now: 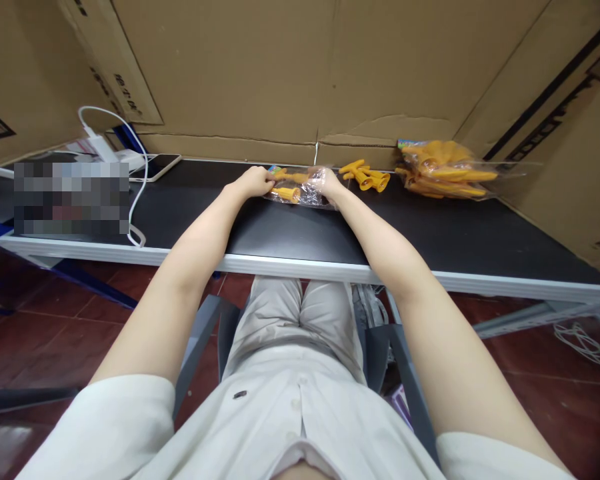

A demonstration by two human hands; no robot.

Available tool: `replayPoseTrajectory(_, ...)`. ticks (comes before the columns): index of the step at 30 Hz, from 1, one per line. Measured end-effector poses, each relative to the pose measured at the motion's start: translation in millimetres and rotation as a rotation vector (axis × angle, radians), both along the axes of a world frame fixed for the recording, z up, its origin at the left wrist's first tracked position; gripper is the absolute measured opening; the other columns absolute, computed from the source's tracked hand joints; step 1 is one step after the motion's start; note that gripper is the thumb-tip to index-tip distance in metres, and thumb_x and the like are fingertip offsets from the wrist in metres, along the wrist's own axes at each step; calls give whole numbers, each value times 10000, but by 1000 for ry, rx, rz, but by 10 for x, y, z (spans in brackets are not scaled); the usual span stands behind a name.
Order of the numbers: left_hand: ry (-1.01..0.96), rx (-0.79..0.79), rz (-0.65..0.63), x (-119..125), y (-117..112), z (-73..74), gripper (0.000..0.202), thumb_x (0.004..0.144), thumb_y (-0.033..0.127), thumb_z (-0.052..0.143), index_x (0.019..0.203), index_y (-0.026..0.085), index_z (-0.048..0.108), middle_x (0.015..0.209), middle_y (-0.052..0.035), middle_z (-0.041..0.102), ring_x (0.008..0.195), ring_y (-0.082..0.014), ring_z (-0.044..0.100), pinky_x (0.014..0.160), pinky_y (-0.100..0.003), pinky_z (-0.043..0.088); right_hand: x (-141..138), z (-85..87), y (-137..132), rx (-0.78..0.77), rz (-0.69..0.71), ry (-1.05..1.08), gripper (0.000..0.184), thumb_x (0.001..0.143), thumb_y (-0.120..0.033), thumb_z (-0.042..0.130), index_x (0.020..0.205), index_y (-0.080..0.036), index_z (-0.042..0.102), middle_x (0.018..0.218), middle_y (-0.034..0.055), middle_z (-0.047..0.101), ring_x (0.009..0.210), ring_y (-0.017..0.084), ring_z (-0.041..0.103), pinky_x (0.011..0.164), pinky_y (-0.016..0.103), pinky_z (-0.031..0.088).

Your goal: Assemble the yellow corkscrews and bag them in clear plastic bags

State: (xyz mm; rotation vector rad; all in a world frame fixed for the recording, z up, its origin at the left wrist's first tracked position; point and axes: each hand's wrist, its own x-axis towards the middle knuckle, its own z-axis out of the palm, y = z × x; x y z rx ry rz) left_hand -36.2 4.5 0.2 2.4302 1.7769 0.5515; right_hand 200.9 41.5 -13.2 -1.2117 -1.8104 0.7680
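Note:
A clear plastic bag (307,195) lies across the middle of the black tabletop, with yellow trumpet-shaped pieces (286,194) inside its left part. My left hand (255,181) is closed on the bag's left end, near a small coloured label. At the other end, my right hand (325,183) looks curled at the bag, with shiny film covering part of it. Its fingertips are hard to make out. Just right of that hand, a few loose yellow trumpet-shaped pieces (364,177) lie on the table.
A fuller clear bag of yellow pieces (445,170) rests at the back right. A phone (163,167), a white cable (143,143) and a blurred-out patch are on the left. Cardboard walls (260,73) stand behind the table; its metal front edge (300,268) runs before my lap.

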Motion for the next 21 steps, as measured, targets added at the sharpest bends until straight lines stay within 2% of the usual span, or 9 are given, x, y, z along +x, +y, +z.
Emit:
replayPoseTrajectory(4,174,-53,114,112,-100,95,431,938,246,487,1143,112,842,1163,-171,826,1242,-343,738,1136,-389,538,146,166,-52,-11,-24,-92,243,788,-135,737,1028,-158,766,1052,105,827,1126,308,777,1105,506,609)
replayPoseTrajectory(8,181,-80,249,128,-169,146,422,972,226,498,1178,82,837,1254,-217,813,1267,-365,748,1139,-393,556,388,435,-220,103,-263,-481,326,878,-30,604,1116,-90,817,1217,207,816,1262,362,747,1154,544,554)
replayPoseTrajectory(11,139,-99,344,70,-189,163,447,963,192,530,1278,45,811,1383,-272,770,1342,-411,726,1183,-438,545,571,595,-364,149,-504,-683,451,1000,9,458,1344,39,747,1457,321,700,1438,393,652,1214,530,459)
replayPoseTrajectory(13,106,-115,388,29,-205,183,478,947,176,562,1347,41,786,1452,-283,738,1386,-428,707,1200,-452,542,673,627,-397,117,-578,-756,451,1057,-30,466,1428,78,698,1539,356,629,1476,419,620,1240,523,415)
replayPoseTrajectory(15,85,-134,424,2,-230,211,511,934,167,592,1399,41,760,1483,-285,721,1413,-433,693,1200,-451,550,755,600,-356,68,-578,-781,448,1068,-83,519,1459,42,698,1566,335,621,1460,430,637,1259,540,403)
replayPoseTrajectory(17,88,-147,452,-8,-264,244,521,929,159,604,1414,37,750,1478,-284,725,1422,-426,688,1198,-445,557,813,534,-254,42,-527,-758,446,1047,-109,553,1448,-40,735,1558,278,658,1441,420,661,1258,547,431)
replayPoseTrajectory(21,86,-141,509,7,-336,315,543,917,160,609,1425,16,735,1471,-281,730,1433,-405,676,1221,-449,546,853,388,-47,55,-358,-654,482,1006,-93,544,1417,-152,787,1469,191,749,1394,346,708,1179,449,538)
